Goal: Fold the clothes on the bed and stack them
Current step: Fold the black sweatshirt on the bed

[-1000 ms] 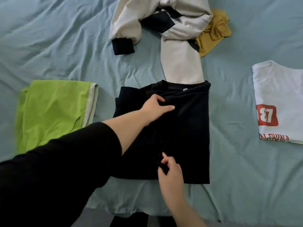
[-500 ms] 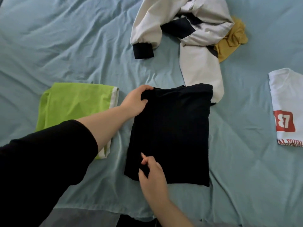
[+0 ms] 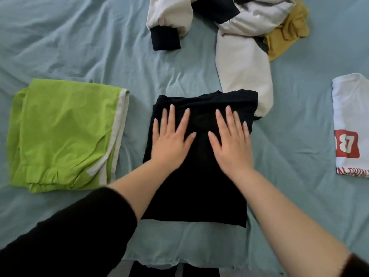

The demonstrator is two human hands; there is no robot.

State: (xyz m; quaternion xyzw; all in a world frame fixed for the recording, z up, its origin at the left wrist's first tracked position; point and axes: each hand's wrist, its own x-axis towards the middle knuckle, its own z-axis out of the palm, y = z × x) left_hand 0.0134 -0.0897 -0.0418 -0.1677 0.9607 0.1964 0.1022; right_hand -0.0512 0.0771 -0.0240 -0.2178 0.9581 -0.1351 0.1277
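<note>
A black garment [image 3: 199,188] lies folded into a narrow rectangle in the middle of the blue bed sheet [image 3: 79,47]. My left hand [image 3: 170,139] rests flat on its upper left part, fingers spread. My right hand [image 3: 232,140] lies flat beside it on the upper right part, fingers spread too. Neither hand grips the cloth. A folded lime-green garment [image 3: 61,136] lies to the left. A folded white T-shirt with a red print [image 3: 351,124] lies at the right edge.
An unfolded white and black jacket [image 3: 239,47] sprawls at the top, its lower end touching the black garment's far right corner. A crumpled mustard cloth [image 3: 287,33] sits beside it. The bed's near edge [image 3: 179,262] runs just below the black garment.
Both hands let go of the black garment's edges and now lie flat on top of it. The garment has become narrower, with its left side folded in.
</note>
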